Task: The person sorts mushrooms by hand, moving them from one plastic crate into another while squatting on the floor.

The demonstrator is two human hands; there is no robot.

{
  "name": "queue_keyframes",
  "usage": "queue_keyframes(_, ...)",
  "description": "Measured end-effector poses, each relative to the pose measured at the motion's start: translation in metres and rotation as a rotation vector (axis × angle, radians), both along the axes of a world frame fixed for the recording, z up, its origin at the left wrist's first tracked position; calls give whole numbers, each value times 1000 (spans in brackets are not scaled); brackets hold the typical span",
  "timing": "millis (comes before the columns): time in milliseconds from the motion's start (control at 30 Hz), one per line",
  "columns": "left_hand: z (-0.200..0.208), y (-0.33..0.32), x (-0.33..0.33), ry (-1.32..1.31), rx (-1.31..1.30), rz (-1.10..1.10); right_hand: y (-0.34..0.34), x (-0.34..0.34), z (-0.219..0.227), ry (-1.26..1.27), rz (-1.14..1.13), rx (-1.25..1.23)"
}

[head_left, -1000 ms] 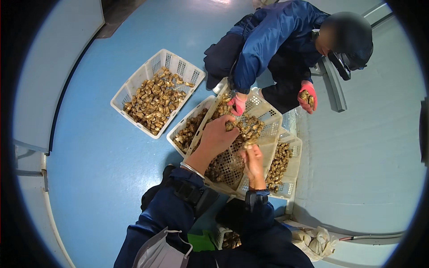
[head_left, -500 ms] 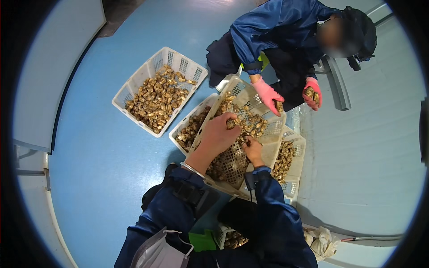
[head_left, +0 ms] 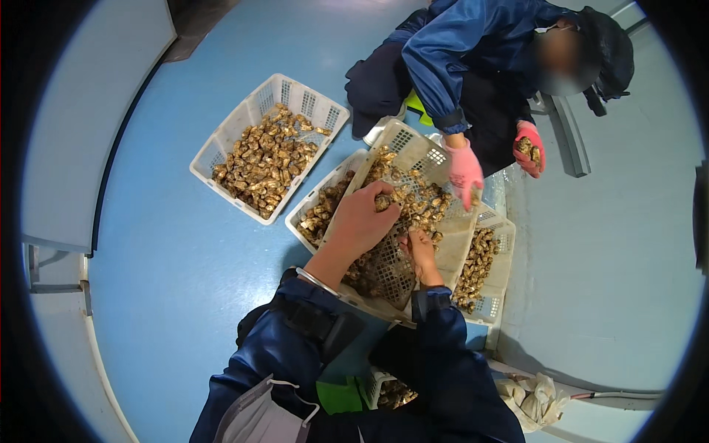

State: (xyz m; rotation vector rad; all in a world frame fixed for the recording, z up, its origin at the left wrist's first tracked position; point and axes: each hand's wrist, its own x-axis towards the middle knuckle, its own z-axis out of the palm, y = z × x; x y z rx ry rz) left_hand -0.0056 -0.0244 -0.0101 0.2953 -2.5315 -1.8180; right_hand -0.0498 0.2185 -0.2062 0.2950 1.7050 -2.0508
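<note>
Hands (head_left: 391, 236) unmoved in tilted basket (head_left: 413, 151) | co-worker's pink glove (head_left: 465, 171) lowered to shells (head_left: 413, 203)

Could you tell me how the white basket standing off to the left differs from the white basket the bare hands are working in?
The left basket lies flat on the blue floor, alone; the middle basket is tilted, propped on other baskets. No hand touches the left basket, while the left hand, right hand and a co-worker's pink glove reach into the middle basket. Both are white slotted plastic holding brownish shells.
</note>
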Motion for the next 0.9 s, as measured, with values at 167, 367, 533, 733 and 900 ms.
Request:
queue_keyframes(167,3,3,-2,6,16,-2,-22,28,59,45,-111,-170)
queue_keyframes(367,6,9,-5,1,22,-48,-31,43,90,159,-129,-262)
queue_keyframes(533,-5,10,-3,142,-16,0,-72,50,151,609,62,354)
queue_keyframes(733,-3,-8,-3,-147,545,81,-94,28,155,530,8,102)
queue_keyframes(900,30,2,-8,-221,902,64,-45,-29,-1,858,521,1017)
